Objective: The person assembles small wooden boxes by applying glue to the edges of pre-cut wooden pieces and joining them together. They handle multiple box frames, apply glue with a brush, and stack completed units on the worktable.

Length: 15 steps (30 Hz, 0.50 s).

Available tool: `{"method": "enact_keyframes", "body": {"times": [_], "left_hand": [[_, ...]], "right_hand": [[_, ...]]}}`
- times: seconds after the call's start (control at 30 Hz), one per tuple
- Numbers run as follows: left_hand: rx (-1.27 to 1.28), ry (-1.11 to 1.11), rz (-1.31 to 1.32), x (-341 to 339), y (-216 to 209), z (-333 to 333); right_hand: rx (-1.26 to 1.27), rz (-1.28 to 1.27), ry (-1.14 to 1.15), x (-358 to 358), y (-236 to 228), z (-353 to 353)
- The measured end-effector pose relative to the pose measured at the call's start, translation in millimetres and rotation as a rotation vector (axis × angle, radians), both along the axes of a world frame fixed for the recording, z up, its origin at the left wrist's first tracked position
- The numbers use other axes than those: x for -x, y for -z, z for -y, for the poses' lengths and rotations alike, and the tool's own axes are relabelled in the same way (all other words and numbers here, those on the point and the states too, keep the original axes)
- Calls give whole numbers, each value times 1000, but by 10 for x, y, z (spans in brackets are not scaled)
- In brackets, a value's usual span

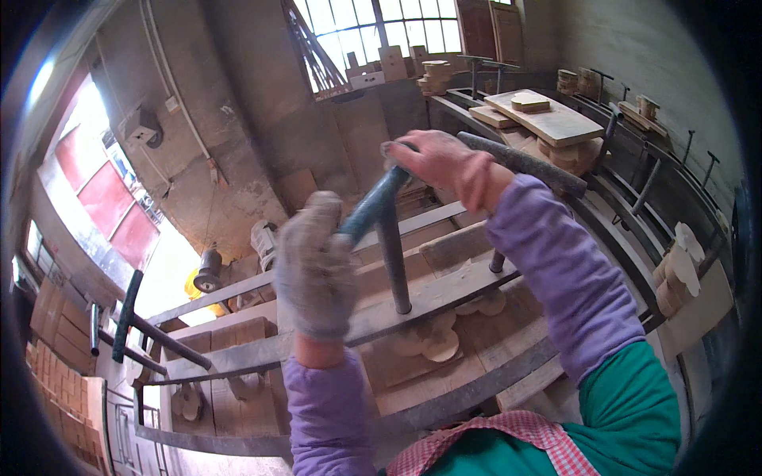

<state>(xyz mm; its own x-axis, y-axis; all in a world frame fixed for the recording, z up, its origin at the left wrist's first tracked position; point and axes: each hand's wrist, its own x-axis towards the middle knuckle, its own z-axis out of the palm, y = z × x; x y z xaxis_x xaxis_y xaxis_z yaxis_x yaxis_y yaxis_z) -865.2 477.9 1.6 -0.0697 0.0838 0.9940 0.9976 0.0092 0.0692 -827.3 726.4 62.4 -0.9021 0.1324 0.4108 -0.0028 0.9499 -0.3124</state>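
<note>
A T-shaped metal handle stands before me, its dark teal crossbar point(371, 204) tilted up to the right on a round post point(393, 262). The post rises from a grey metal rail point(373, 324) of a long frame. At the bar's upper right end, my right hand point(444, 164) has its fingers curled round it; a wrinkled pink cuff shows at the wrist. My left hand point(317, 270), in a dusty white knit glove, is against the lower left end. Motion blurs it and hides its finger pose. Below the rail lie wooden boards point(480, 361) with pale, rounded wood pieces point(432, 339).
Another T-handle point(127, 317) sticks out at the left of the frame. Behind my right arm lie a thick round bar point(524, 163) and a wide board point(546, 119) on stacked wood. More T-handles point(635, 190) line the right side. A grey motor-like cylinder point(209, 270) is beyond the frame.
</note>
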Motion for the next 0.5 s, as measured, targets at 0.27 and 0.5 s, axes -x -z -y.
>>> {"method": "enact_keyframes", "body": {"times": [0.27,0.5], "left_hand": [[-28,646,665,1194,135,-1019],[147,624,707,1173,50,-1117]], "right_hand": [[-366,-194,61,-1554,95,1142],[-114,-59,58,-1583,-87,673]]}}
